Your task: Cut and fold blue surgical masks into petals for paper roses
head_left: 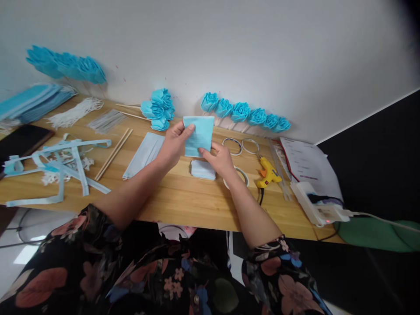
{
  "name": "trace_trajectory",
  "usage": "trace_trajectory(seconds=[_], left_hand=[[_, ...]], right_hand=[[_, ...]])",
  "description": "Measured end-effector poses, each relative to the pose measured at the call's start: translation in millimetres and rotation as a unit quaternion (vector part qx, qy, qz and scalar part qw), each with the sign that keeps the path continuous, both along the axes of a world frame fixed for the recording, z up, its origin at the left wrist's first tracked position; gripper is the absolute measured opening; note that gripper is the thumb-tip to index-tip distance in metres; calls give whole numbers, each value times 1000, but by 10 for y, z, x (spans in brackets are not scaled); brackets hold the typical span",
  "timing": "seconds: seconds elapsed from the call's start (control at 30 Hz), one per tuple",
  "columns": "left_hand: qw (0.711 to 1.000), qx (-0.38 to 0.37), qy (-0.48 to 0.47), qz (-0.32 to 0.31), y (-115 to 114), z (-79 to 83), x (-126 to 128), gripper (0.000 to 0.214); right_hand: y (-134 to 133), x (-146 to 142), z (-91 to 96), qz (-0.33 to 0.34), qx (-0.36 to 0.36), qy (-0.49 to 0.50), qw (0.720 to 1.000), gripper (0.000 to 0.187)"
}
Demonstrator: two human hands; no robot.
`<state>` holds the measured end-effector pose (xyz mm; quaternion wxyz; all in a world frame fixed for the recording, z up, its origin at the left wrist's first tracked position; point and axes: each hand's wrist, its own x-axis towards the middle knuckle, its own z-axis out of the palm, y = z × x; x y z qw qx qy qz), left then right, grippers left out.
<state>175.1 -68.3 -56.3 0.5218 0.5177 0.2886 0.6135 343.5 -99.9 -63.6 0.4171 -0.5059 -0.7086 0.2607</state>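
Note:
A light blue folded piece of fabric (200, 135), apparently face-mask material, is held up between both hands above the wooden table. My left hand (177, 142) pinches its left edge, thumb on the front. At its lower right corner, my right hand (219, 156) grips it between thumb and fingers. Just below lies a small stack of pale cut pieces (203, 169). To the left of it rest pale blue flat sheets (144, 154), partly hidden by my left forearm. A roll of tape (242, 176) sits under my right wrist.
Blue fabric flowers on sticks lean by the wall (240, 112), with more at left. Blue strip scraps (75, 164), wooden sticks (113, 154) and a mask stack (33, 103) lie left. A yellow glue gun (269, 172) and a power strip (311, 203) are on the right.

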Motion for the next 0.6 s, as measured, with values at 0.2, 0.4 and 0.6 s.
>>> trace_trajectory(seconds=[0.2, 0.4, 0.6], left_hand=[[991, 6, 41, 131, 66, -114, -3, 42], [966, 8, 134, 219, 59, -149, -16, 45], [948, 46, 194, 248, -43, -85, 18, 50]], right_hand=[[-20, -93, 3, 24, 92, -172, 981, 30], [-64, -135, 33, 94, 82, -170, 978, 39], [-70, -41, 88, 89, -18, -15, 996, 42]])
